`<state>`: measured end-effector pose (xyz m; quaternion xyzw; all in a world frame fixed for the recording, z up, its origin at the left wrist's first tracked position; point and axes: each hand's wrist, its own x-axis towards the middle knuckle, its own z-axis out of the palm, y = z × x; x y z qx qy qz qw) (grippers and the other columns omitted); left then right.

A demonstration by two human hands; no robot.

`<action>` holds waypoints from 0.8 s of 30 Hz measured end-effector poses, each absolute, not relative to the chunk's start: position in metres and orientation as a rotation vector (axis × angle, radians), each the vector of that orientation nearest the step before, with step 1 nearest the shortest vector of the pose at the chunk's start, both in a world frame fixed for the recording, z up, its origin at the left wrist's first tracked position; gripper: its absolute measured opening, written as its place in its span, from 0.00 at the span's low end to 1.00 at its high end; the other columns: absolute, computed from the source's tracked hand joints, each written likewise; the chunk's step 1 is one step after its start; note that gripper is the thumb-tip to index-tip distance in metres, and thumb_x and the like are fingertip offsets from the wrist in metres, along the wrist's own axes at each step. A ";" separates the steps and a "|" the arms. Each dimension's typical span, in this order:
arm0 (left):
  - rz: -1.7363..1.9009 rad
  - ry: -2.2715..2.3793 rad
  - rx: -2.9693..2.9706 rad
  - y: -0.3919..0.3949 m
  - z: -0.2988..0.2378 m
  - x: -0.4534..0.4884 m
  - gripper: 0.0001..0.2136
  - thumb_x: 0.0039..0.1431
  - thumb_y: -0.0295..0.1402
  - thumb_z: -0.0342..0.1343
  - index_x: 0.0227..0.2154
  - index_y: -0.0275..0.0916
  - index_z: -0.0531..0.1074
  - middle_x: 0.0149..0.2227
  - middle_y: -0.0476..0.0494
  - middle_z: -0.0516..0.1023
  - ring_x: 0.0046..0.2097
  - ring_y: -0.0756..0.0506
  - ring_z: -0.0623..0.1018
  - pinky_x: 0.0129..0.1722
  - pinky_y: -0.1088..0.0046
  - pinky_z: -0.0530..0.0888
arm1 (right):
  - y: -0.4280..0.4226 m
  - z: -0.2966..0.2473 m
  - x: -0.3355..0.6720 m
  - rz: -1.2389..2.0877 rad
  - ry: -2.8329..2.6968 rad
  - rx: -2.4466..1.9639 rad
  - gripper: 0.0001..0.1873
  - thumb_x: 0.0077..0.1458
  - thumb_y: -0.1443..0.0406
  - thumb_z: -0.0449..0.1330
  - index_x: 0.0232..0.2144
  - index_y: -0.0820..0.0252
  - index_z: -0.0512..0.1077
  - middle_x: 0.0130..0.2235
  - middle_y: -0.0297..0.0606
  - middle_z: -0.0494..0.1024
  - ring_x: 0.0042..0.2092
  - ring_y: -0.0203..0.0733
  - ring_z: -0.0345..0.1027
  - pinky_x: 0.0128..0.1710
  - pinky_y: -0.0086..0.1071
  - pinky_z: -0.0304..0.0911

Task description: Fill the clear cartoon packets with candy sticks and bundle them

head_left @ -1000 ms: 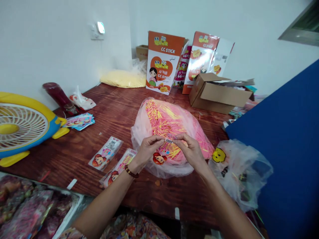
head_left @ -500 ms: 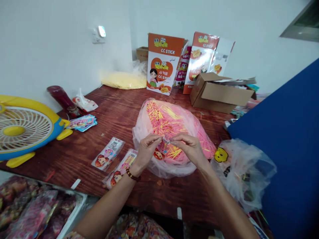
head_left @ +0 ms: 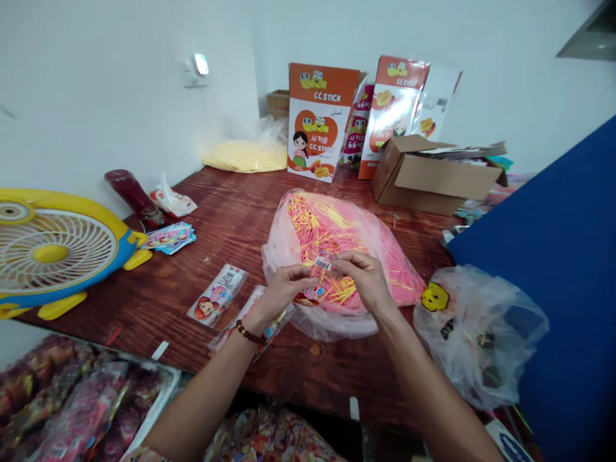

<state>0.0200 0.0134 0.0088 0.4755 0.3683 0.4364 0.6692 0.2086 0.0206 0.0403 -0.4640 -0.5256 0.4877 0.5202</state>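
Between my two hands is a small clear printed packet (head_left: 321, 264) with a barcode near its top and a cartoon print lower down. My left hand (head_left: 287, 285) pinches its left side. At its upper right edge, the fingers of my right hand (head_left: 363, 274) are closed on it. Right behind and under the packet lies a large clear plastic bag (head_left: 385, 256) full of thin pink and yellow sticks. Flat on the table to the left is a printed packet (head_left: 218, 294), and beside it more packets (head_left: 240, 317) lie partly hidden under my left forearm.
A yellow and blue fan (head_left: 62, 250) stands left, near a stack of printed packets (head_left: 169, 237). Orange and white cartons (head_left: 317, 122) and an open brown box (head_left: 433, 179) are at the back. A crumpled clear bag (head_left: 481, 333) lies right, beside a blue panel (head_left: 563, 269).
The packet's barcode now faces me more plainly. My left hand has slid slightly down and left along the packet. The whole view has shifted slightly.
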 end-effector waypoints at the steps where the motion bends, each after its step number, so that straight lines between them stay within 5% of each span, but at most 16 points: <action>1: 0.999 0.849 1.090 0.013 0.008 0.020 0.12 0.46 0.38 0.68 0.30 0.34 0.78 0.27 0.49 0.76 0.28 0.52 0.72 0.30 0.76 0.68 | 0.020 0.039 0.208 1.190 -1.257 -1.110 0.09 0.45 0.59 0.68 0.26 0.58 0.76 0.23 0.33 0.79 0.27 0.39 0.73 0.30 0.31 0.65; 9: 1.073 0.917 1.244 0.009 0.003 0.015 0.11 0.52 0.38 0.64 0.25 0.34 0.74 0.23 0.53 0.69 0.26 0.53 0.65 0.28 0.77 0.62 | 0.020 0.032 0.198 1.291 -1.344 -1.064 0.11 0.45 0.59 0.68 0.25 0.58 0.72 0.24 0.29 0.74 0.27 0.33 0.65 0.29 0.29 0.62; 15: 1.003 0.776 1.143 0.003 0.008 0.013 0.12 0.47 0.36 0.68 0.33 0.35 0.77 0.30 0.48 0.79 0.31 0.50 0.74 0.34 0.75 0.69 | 0.021 0.034 0.191 1.261 -1.373 -1.079 0.12 0.45 0.59 0.66 0.21 0.59 0.69 0.21 0.27 0.70 0.24 0.33 0.63 0.28 0.29 0.61; 24: 1.010 0.793 1.108 0.000 0.003 0.012 0.12 0.47 0.35 0.69 0.33 0.34 0.79 0.32 0.45 0.82 0.31 0.49 0.77 0.36 0.73 0.72 | 0.024 0.047 0.201 1.134 -1.468 -1.087 0.09 0.49 0.59 0.65 0.27 0.59 0.74 0.26 0.31 0.75 0.27 0.34 0.68 0.27 0.29 0.62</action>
